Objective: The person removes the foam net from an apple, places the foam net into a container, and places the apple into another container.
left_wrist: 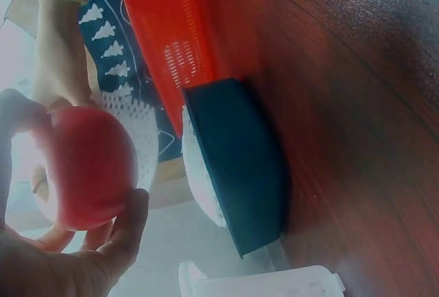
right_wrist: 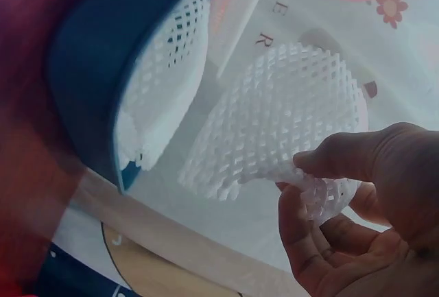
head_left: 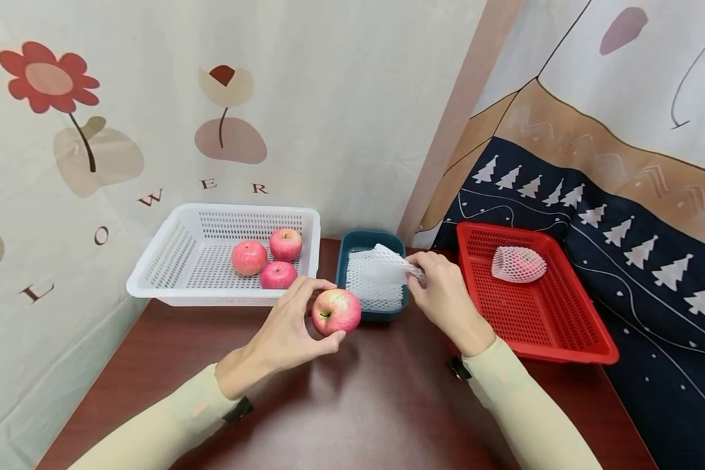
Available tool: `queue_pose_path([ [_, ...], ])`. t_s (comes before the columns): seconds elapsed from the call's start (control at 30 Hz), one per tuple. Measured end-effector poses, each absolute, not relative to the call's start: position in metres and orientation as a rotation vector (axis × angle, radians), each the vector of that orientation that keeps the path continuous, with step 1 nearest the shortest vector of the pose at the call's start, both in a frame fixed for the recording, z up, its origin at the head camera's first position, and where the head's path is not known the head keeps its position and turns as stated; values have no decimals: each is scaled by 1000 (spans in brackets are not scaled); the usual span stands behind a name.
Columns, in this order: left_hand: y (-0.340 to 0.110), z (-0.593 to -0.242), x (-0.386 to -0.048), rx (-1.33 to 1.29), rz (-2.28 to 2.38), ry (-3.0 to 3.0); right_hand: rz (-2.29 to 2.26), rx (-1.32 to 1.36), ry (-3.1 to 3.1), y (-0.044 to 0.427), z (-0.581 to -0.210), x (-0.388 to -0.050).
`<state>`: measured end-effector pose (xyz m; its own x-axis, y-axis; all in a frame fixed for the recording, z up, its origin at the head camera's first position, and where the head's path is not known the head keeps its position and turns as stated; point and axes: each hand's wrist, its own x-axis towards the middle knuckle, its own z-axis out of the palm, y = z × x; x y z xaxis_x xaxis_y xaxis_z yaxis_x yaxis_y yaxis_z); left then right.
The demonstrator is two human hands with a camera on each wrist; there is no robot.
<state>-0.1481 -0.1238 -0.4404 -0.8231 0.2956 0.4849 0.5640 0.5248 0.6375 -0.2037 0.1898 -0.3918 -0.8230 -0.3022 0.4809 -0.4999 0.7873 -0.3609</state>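
My left hand point(head_left: 290, 329) grips a red apple point(head_left: 337, 312) between thumb and fingers, held above the table in front of the baskets. In the left wrist view the same apple point(left_wrist: 92, 167) shows its side. My right hand point(head_left: 443, 290) pinches one end of a white foam net sleeve point(head_left: 388, 271) over a teal bin point(head_left: 371, 239). Seen from the right wrist, this foam net sleeve point(right_wrist: 281, 115) is spread flat and hangs apart from the bin. More white foam net sleeves point(right_wrist: 168, 84) lie in the bin.
A white basket point(head_left: 179, 300) at the back left holds three apples point(head_left: 249, 258). On the right, a red basket point(head_left: 540, 326) contains one apple in a foam net point(head_left: 518, 264). Printed curtains point(head_left: 341, 98) hang behind the brown table point(head_left: 358, 418).
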Motion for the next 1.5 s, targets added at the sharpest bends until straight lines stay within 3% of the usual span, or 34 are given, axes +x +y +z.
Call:
queue_pose_path([
  [0.4,-128,-439,-147,-691,-1157,-2448,648,609,-2546,161,-384,-253],
  [0.87,-131,-443,-143,-688,-1160,-2446,562,567,-2665,145,-406,-304],
  [1.17,-137,-439,-144,-683,-1131,-2450,439,693,-2782,148,-418,-318],
  [1.5,-139,-439,-144,-663,-1133,-2467,478,760,-3067,154,-416,-309],
])
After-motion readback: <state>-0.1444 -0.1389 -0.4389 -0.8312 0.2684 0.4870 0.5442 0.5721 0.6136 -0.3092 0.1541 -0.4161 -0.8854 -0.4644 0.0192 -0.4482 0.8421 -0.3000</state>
